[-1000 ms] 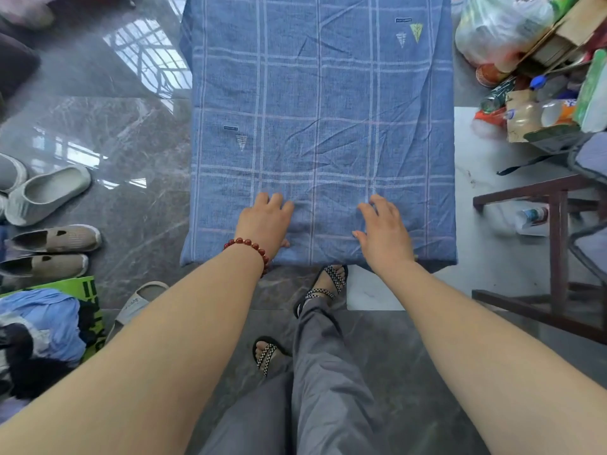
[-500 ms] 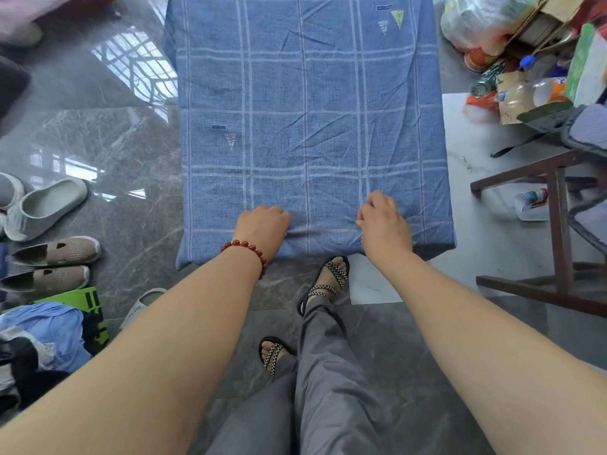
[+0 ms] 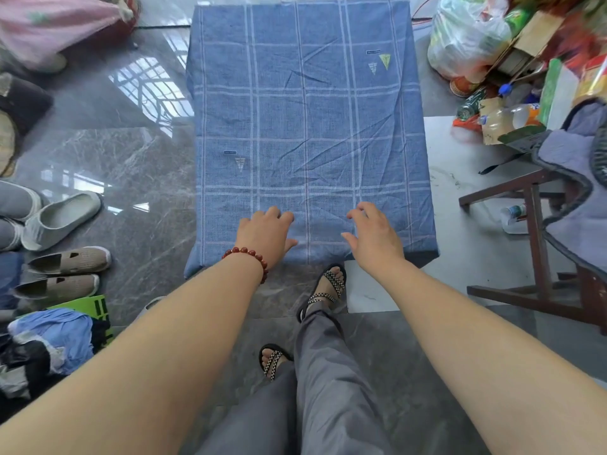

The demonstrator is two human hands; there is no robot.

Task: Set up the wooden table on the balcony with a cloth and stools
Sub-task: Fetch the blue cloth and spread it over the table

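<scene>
Item 1: blue checked cloth [image 3: 305, 126], spread flat over the table and hiding it. I judge it is laid for smoothing at the near edge.
Item 2: left hand [image 3: 262, 233], fingers relaxed, resting on the cloth, gripping nothing.
Item 3: right hand [image 3: 374, 238], fingers spread, holding nothing. I cannot tell whether it touches the cloth.
Item 4: wooden stool [image 3: 538, 231], well apart, right.

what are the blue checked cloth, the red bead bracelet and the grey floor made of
Blue checked cloth: woven fabric, probably cotton; matt, with visible weave and soft creases.
Red bead bracelet: smooth, glossy round beads, perhaps polished stone, wood or resin; cannot tell which.
Grey veined floor: polished stone or marble-look tile; it shows bright mirror-like reflections.
</scene>
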